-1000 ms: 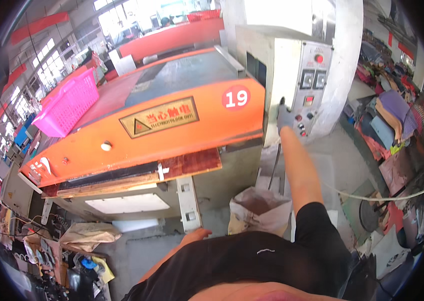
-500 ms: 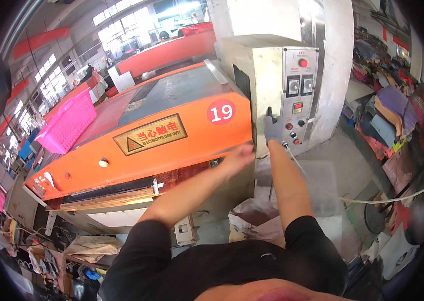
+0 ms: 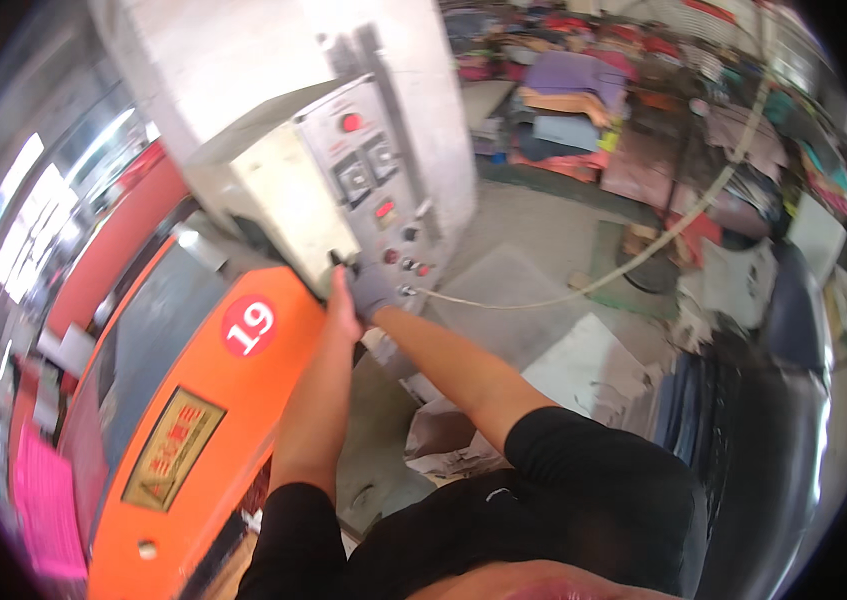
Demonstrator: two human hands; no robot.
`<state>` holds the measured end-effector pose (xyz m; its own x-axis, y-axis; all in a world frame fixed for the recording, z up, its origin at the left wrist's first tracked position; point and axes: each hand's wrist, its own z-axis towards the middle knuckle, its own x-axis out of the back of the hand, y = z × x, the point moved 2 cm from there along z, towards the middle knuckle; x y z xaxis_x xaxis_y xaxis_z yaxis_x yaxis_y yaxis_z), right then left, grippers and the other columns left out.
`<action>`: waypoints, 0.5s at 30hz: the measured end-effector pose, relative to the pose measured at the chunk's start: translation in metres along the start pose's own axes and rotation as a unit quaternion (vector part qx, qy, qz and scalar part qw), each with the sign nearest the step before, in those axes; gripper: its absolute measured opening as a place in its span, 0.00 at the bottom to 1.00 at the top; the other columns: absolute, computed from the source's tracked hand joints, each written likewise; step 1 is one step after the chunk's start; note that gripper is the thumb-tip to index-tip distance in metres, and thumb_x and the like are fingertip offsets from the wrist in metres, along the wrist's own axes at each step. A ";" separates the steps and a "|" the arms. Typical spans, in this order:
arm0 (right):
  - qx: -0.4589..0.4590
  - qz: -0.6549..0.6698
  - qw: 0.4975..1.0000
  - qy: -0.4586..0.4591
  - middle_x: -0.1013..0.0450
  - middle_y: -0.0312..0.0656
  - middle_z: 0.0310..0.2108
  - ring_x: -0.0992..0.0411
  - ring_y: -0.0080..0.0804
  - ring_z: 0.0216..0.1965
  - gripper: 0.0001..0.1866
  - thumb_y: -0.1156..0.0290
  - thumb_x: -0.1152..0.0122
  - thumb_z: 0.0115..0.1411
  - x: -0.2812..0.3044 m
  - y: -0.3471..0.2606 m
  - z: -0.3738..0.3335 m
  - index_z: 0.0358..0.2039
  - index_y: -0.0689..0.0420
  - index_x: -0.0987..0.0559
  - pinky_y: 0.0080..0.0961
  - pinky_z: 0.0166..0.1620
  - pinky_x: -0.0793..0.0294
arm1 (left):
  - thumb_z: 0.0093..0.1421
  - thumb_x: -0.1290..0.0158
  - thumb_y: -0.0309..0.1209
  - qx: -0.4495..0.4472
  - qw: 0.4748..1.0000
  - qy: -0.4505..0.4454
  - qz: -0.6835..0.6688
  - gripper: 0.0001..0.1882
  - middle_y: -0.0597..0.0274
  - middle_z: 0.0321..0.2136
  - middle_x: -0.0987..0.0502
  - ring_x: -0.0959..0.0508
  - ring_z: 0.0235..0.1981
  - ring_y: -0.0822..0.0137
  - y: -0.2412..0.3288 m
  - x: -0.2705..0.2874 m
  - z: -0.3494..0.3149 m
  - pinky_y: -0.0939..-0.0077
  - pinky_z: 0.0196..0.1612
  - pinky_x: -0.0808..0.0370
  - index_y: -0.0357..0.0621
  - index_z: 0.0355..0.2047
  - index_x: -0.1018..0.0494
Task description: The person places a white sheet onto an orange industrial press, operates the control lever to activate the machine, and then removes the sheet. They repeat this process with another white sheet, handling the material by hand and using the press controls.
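My right hand (image 3: 373,290), in a grey glove, is at the lower left edge of a cream control box (image 3: 288,190). Its fingers are bent around something I cannot make out; a small dark piece (image 3: 343,260) shows at the fingertips. My bare left hand (image 3: 344,308) is raised right against the glove, fingers upward and close together. Blur hides whether it grips the glove or only touches it. On the box's grey front panel (image 3: 368,180) are a red button, two dials, a small red display and several knobs.
An orange machine (image 3: 283,365) with a pink plastic basket (image 3: 48,505) on top stands at left. A pale cable (image 3: 563,298) runs from the panel to the right. Below my right arm lies a crumpled sack (image 3: 438,435). Stacked coloured sheets (image 3: 573,85) fill the back right.
The view has swung to the right, bringing more stacked sheets into sight. My left hand has come up from above the machine's edge to the gloved right hand, which stays at the box.
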<state>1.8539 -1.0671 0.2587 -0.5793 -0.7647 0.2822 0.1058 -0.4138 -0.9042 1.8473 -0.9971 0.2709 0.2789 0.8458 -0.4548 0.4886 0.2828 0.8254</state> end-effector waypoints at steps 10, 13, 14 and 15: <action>-0.094 -0.072 0.981 -0.155 0.28 0.58 0.37 0.29 0.51 0.41 0.33 0.43 0.52 0.52 0.041 -0.021 -0.006 0.42 0.64 0.30 0.38 0.43 0.31 | 0.49 0.62 0.70 0.064 0.995 -0.073 0.006 0.41 0.60 0.53 0.37 0.36 0.53 0.60 0.004 0.008 0.001 0.51 0.52 0.40 0.52 0.52 0.38; -0.124 -0.067 0.955 -0.263 0.26 0.50 0.32 0.27 0.41 0.34 0.39 0.35 0.55 0.50 0.043 -0.015 0.007 0.38 0.63 0.25 0.31 0.39 0.30 | 0.44 0.55 0.71 0.090 0.995 -0.023 0.023 0.38 0.62 0.35 0.32 0.32 0.34 0.65 0.006 0.009 0.011 0.57 0.42 0.36 0.51 0.39 0.33; -0.172 -0.025 0.940 -0.292 0.26 0.48 0.30 0.28 0.38 0.33 0.38 0.35 0.55 0.50 0.041 -0.011 0.009 0.37 0.62 0.24 0.30 0.38 0.30 | 0.43 0.55 0.71 0.101 0.994 -0.023 0.026 0.37 0.64 0.30 0.32 0.33 0.29 0.66 0.006 0.010 0.012 0.59 0.40 0.35 0.51 0.35 0.32; -0.219 0.015 0.922 -0.319 0.27 0.46 0.28 0.28 0.35 0.31 0.37 0.35 0.55 0.51 0.039 -0.008 0.012 0.36 0.61 0.24 0.29 0.37 0.30 | 0.43 0.55 0.72 0.115 0.993 0.017 0.025 0.36 0.65 0.25 0.32 0.34 0.24 0.68 0.006 0.012 0.013 0.61 0.37 0.35 0.50 0.31 0.31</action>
<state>1.8397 -1.0994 0.2808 0.0273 -0.9652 0.2601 -0.3040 -0.2559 -0.9177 1.8644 -0.9915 0.2656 0.2818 0.8718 -0.4007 0.6524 0.1322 0.7463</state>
